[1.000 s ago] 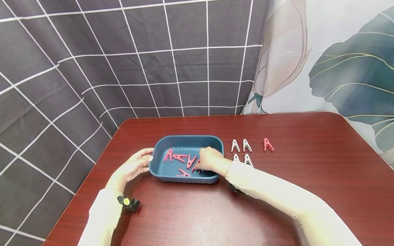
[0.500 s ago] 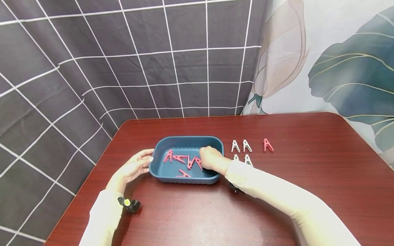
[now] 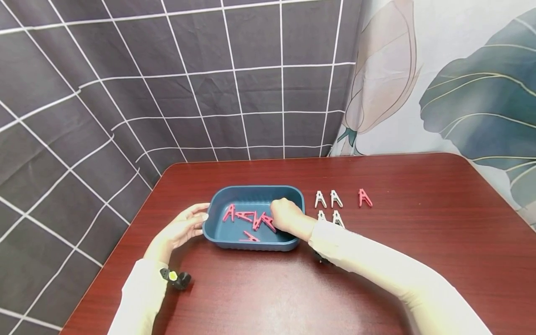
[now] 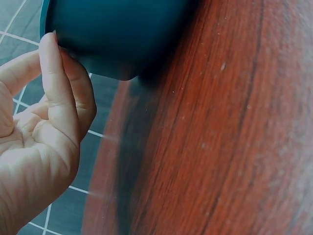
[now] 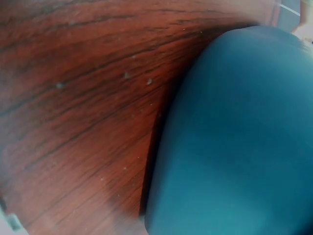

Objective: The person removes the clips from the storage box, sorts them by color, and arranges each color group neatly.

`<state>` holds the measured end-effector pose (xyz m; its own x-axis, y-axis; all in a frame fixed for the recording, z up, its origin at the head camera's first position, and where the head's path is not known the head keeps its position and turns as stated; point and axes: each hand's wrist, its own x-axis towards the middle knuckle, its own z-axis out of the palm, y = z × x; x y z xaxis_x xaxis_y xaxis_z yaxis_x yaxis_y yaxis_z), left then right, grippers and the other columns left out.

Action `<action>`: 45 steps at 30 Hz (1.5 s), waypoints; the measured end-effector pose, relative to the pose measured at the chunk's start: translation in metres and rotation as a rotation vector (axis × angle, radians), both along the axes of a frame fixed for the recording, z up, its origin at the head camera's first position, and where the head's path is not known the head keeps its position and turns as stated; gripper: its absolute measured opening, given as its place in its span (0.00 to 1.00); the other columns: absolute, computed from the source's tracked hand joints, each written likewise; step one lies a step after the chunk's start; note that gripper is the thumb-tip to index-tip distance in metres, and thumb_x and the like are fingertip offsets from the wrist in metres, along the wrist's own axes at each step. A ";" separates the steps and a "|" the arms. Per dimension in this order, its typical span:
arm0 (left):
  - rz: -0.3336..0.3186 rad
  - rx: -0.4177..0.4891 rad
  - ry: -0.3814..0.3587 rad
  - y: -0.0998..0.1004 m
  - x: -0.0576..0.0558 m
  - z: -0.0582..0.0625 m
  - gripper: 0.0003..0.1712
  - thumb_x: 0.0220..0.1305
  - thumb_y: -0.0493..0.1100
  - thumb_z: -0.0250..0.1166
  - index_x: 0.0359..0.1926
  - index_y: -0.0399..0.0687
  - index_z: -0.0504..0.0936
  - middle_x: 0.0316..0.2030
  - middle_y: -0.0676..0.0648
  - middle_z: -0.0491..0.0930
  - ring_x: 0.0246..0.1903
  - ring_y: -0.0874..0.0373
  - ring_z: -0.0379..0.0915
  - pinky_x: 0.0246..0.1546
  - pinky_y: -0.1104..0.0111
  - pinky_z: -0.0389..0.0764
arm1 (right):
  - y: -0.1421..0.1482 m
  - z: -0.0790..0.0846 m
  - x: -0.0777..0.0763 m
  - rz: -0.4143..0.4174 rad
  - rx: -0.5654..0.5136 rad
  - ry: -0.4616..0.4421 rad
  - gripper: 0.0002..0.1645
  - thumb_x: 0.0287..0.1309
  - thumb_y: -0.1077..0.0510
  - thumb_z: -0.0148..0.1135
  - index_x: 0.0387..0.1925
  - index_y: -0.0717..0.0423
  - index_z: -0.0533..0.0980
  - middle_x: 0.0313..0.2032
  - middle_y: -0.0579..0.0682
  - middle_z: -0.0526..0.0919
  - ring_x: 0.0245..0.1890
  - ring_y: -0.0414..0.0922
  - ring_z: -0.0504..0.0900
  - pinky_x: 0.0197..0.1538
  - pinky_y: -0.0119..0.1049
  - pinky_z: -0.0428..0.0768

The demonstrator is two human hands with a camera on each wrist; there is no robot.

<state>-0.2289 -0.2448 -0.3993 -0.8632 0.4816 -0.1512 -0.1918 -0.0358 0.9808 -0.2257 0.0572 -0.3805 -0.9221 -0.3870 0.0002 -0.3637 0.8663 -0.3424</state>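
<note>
In the head view my left hand is at the left end of a blue plastic bin. The left wrist view shows thumb and fingers pinching its rim. My right hand reaches down inside the right end, knuckles up; its fingertips are hidden, so I cannot tell what they hold. Several red clothespins lie on the bin's floor: one upright clothespin at the left, a sideways clothespin, and a clothespin right beside my right hand. The right wrist view mostly shows the bin's outer wall.
To the right of the bin, several white clothespins stand in rows, including a front one partly behind my right sleeve. A lone red clothespin lies farther right. All rest on a reddish-brown table against a grey gridded cloth.
The red clothespins near my right hand have shifted and turned inside the bin. My right hand has barely moved, and my left hand stays at the rim.
</note>
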 end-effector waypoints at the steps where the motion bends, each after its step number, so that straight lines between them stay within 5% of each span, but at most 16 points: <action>1: 0.001 0.000 0.001 0.000 0.000 0.000 0.19 0.70 0.28 0.43 0.56 0.50 0.66 0.41 0.52 0.81 0.37 0.61 0.81 0.39 0.69 0.82 | 0.001 0.001 0.001 0.005 -0.014 0.013 0.24 0.54 0.68 0.58 0.08 0.52 0.62 0.10 0.44 0.60 0.14 0.40 0.63 0.19 0.30 0.61; 5: 0.007 -0.022 0.011 -0.001 -0.003 -0.004 0.19 0.71 0.29 0.43 0.57 0.52 0.66 0.42 0.53 0.81 0.38 0.62 0.80 0.40 0.69 0.82 | 0.006 0.005 0.004 0.015 -0.062 0.048 0.26 0.51 0.68 0.60 0.07 0.51 0.60 0.10 0.43 0.56 0.14 0.39 0.59 0.19 0.29 0.56; 11: 0.008 -0.054 0.032 -0.003 -0.005 -0.010 0.18 0.71 0.32 0.46 0.57 0.53 0.67 0.43 0.53 0.80 0.39 0.61 0.80 0.41 0.68 0.82 | 0.013 0.011 0.008 0.005 -0.111 0.062 0.16 0.50 0.67 0.63 0.13 0.53 0.69 0.13 0.44 0.67 0.16 0.40 0.68 0.20 0.28 0.61; 36: 0.017 -0.077 0.020 -0.001 -0.003 -0.008 0.18 0.71 0.33 0.47 0.58 0.52 0.66 0.43 0.54 0.80 0.39 0.61 0.81 0.41 0.68 0.82 | 0.045 0.037 0.021 0.043 -0.225 0.067 0.15 0.49 0.65 0.65 0.16 0.55 0.67 0.15 0.46 0.69 0.16 0.40 0.68 0.21 0.28 0.64; 45: 0.014 -0.077 0.015 -0.001 -0.002 -0.005 0.18 0.71 0.33 0.47 0.58 0.51 0.66 0.43 0.53 0.79 0.39 0.61 0.81 0.41 0.68 0.81 | 0.058 0.043 0.018 0.015 -0.311 -0.077 0.13 0.47 0.62 0.70 0.15 0.55 0.74 0.16 0.45 0.75 0.17 0.38 0.73 0.22 0.29 0.70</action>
